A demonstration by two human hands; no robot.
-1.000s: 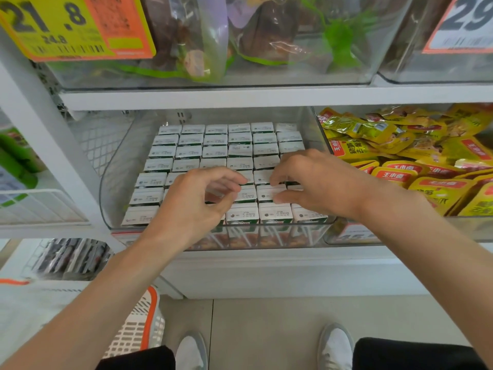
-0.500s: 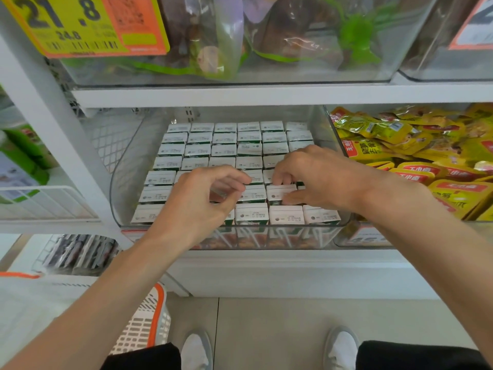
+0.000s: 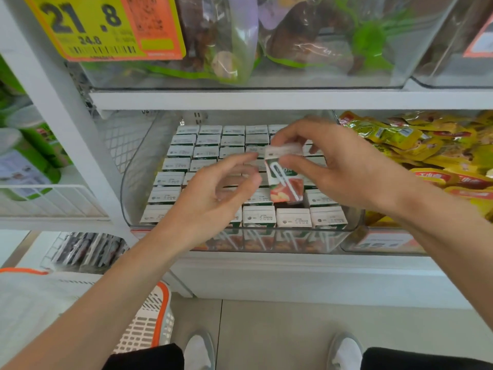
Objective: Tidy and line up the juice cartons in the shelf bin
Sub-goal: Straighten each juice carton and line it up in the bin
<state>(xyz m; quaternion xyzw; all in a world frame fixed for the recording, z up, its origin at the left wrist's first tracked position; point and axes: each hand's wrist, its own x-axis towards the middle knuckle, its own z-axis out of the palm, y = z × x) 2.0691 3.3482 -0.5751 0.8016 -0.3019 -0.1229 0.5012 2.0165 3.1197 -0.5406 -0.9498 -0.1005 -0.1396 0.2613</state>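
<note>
Pinching a juice carton (image 3: 284, 180) is the right hand (image 3: 338, 166), left hand (image 3: 213, 201) slack, empty, price tag (image 3: 101, 25) reading 21.8.

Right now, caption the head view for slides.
Right hand holds one juice carton above the packed bin; left hand open beside it.

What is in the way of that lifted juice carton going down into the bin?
Nothing visible. The right hand holds the juice carton just above a dark gap in the bin; the left hand hovers beside it, not under.

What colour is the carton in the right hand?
The carton is white and green on top, orange-red below; head view.
</note>
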